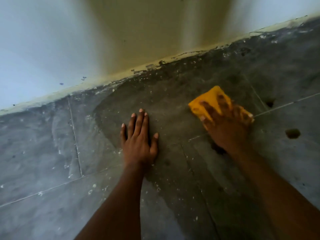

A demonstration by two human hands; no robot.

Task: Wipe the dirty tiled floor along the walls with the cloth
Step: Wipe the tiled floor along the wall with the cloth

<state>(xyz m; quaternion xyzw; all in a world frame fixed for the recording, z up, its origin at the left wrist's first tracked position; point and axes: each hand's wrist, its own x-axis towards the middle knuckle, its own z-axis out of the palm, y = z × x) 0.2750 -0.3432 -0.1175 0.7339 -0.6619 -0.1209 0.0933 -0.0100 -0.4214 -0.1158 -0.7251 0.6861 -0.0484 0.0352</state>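
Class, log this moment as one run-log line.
left hand: flat on floor, empty | right hand: pressing yellow cloth on tiles | wall edge: grimy, paint-flecked

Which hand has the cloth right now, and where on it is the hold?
The right hand presses the yellow cloth flat to the tiled floor, fingers spread over its near half. The left hand holds nothing.

Grey tiled floor [43,170] with pale grout lines, white specks, a darker damp patch [173,110] near the middle and two dark spots at right, meeting a pale wall [138,32] along a cream, paint-smeared skirting [103,78].
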